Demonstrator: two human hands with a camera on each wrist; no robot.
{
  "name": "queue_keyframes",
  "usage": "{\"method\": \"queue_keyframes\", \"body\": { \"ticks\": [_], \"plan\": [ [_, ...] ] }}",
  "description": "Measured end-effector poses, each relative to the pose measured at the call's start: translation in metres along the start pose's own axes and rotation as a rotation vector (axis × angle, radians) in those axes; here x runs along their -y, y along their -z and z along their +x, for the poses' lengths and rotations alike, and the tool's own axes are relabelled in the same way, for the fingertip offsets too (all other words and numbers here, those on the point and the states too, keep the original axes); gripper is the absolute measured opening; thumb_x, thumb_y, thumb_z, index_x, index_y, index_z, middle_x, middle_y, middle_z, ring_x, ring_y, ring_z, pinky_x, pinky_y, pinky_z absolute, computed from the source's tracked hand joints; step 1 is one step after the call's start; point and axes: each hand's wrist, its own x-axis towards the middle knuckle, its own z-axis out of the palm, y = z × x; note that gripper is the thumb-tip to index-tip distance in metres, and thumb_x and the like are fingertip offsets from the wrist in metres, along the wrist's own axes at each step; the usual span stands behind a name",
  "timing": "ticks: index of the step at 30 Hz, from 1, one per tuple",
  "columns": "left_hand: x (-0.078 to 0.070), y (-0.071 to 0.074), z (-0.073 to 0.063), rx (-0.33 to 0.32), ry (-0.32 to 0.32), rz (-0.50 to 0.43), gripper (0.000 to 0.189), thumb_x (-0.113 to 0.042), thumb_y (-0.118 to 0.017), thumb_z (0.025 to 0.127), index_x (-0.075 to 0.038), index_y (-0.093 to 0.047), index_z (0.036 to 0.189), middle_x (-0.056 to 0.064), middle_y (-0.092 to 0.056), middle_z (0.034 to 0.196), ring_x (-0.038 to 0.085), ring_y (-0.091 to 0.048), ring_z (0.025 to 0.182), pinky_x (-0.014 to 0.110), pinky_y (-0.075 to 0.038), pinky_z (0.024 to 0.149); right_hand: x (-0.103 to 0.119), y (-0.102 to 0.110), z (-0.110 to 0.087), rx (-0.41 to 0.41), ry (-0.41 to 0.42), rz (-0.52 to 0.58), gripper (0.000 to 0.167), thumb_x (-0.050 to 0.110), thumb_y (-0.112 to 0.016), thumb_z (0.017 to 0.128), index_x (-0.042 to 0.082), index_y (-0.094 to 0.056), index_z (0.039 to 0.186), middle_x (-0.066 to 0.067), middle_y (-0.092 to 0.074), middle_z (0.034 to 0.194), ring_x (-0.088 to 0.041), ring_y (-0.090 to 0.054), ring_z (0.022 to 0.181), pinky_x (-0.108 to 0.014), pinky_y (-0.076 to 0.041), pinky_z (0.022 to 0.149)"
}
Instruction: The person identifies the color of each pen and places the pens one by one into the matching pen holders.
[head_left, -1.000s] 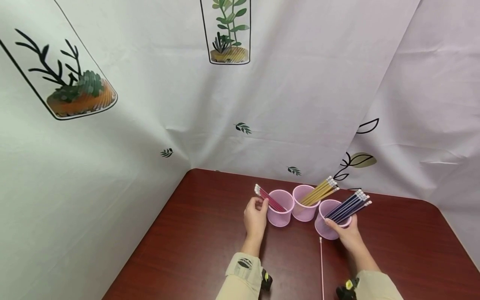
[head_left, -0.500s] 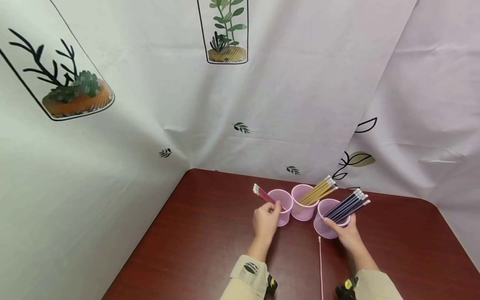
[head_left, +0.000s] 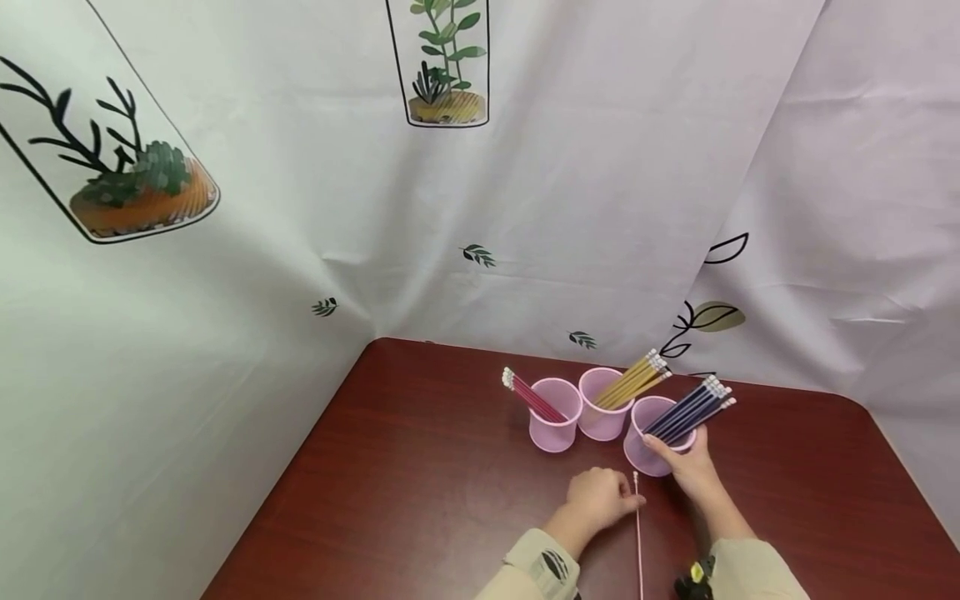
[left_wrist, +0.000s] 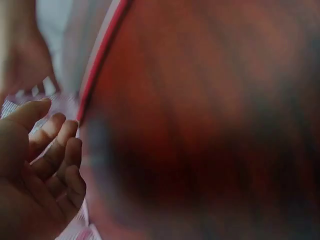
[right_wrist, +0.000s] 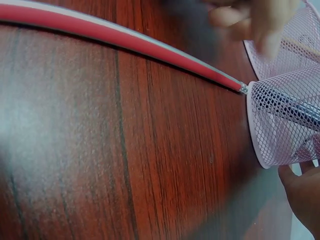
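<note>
My left hand (head_left: pixel 600 498) hovers over a lone red pencil (head_left: pixel 639 550) on the table, near its eraser end. In the left wrist view the loosely bent fingers (left_wrist: pixel 72 150) hold nothing, and the thumb stands apart from them. My right hand (head_left: pixel 696 473) grips the right-hand pink mesh cup (head_left: pixel 637 450), thumb at the rim. Dark blue pencils (head_left: pixel 686 410) with white erasers lean in that cup. In the right wrist view, the red pencil (right_wrist: pixel 135 42) lies with its eraser end beside the cup base (right_wrist: pixel 252 125).
Left of the held cup stand two more pink mesh cups, one (head_left: pixel 553 437) with red pencils (head_left: pixel 534 400) and one (head_left: pixel 600 425) with yellow pencils (head_left: pixel 630 387). The dark wooden table (head_left: pixel 420 467) meets white patterned cloth (head_left: pixel 562 208) at its back and left.
My left hand has left the cup of red pencils and moved right and nearer, to the loose pencil. The right hand keeps hold of its cup.
</note>
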Motion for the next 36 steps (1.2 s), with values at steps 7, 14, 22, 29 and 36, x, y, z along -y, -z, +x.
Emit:
{"method": "queue_keyframes", "body": {
  "ticks": [7,14,22,29,36],
  "plan": [
    [-0.013,-0.012,-0.006,0.042,0.053,0.2,0.052,-0.072,-0.057,0.071,-0.021,-0.067,0.065,-0.007,-0.06,0.067,0.011,-0.057,0.062,0.028,-0.043,0.049,0.001,-0.001,0.0,0.009,-0.005,-0.014,0.081,0.016,-0.067,0.084,0.003,-0.01,0.14,-0.019,-0.036,0.132,-0.02,-0.033,0.115,-0.009,-0.023,0.09],
    [-0.016,-0.014,-0.008,0.065,0.069,0.264,0.049,-0.069,-0.059,0.071,-0.021,-0.072,0.077,-0.005,-0.061,0.075,0.011,-0.056,0.069,0.028,-0.045,0.054,0.002,-0.001,0.0,0.017,-0.015,-0.024,0.082,0.018,-0.068,0.084,0.003,-0.01,0.14,-0.02,-0.035,0.132,-0.022,-0.032,0.117,-0.022,-0.023,0.098],
    [-0.017,-0.014,-0.005,0.068,0.078,0.245,0.037,-0.056,-0.066,0.071,-0.019,-0.07,0.072,-0.006,-0.061,0.074,0.01,-0.056,0.069,0.028,-0.045,0.054,0.001,-0.001,0.0,-0.004,0.004,-0.014,0.08,0.016,-0.068,0.084,0.001,-0.012,0.139,-0.02,-0.037,0.13,-0.021,-0.034,0.115,-0.009,-0.022,0.089],
    [-0.016,-0.014,-0.007,0.056,0.073,0.221,0.034,-0.052,-0.068,0.069,-0.018,-0.069,0.07,-0.006,-0.062,0.073,0.01,-0.057,0.068,0.028,-0.045,0.053,0.0,0.0,-0.001,-0.003,-0.017,-0.021,0.081,0.018,-0.068,0.084,0.002,-0.011,0.14,-0.021,-0.035,0.132,-0.023,-0.032,0.117,-0.023,-0.022,0.099],
    [-0.01,-0.005,-0.008,0.07,0.089,0.074,0.032,-0.047,-0.068,0.068,-0.022,-0.058,0.051,-0.009,-0.058,0.061,0.008,-0.053,0.055,0.025,-0.04,0.046,0.001,0.001,-0.001,0.01,-0.026,-0.021,0.082,0.018,-0.067,0.085,0.002,-0.009,0.14,-0.021,-0.035,0.132,-0.023,-0.032,0.117,-0.018,-0.022,0.095]
  ]
}}
